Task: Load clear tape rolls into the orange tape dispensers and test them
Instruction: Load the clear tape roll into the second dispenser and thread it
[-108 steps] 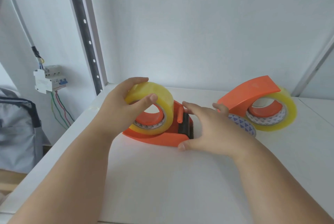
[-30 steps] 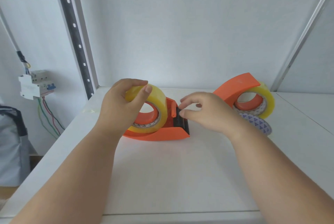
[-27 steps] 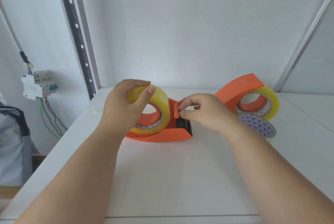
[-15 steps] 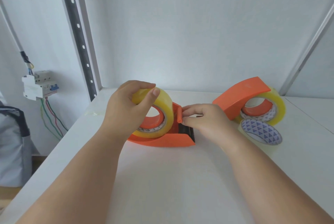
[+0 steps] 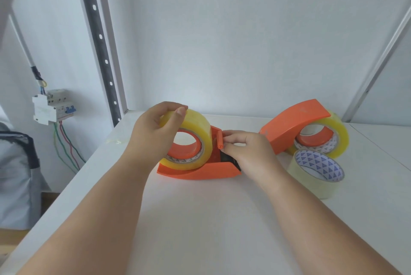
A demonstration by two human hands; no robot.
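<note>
**Threading tape at the near dispenser**

Left hand (image 5: pixel 153 134) clamps the tape roll (image 5: pixel 191 139), seated on the hub of the near dispenser (image 5: pixel 200 171) mid-table (image 5: pixel 200 219). Right hand (image 5: pixel 246 150) pinches together beside the small roller (image 5: pixel 219 141); whether it holds the tape end, cannot tell. Roll: light, stiff, glossy; grip its rim. Film likely clingy and thin. Dispenser: hard, smooth plastic. A second loaded dispenser (image 5: pixel 293 123) and a spare roll (image 5: pixel 318 172) sit right.

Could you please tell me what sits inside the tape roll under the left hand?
The dispenser's orange hub fills the roll's core. The left hand covers the roll's left side.
</note>
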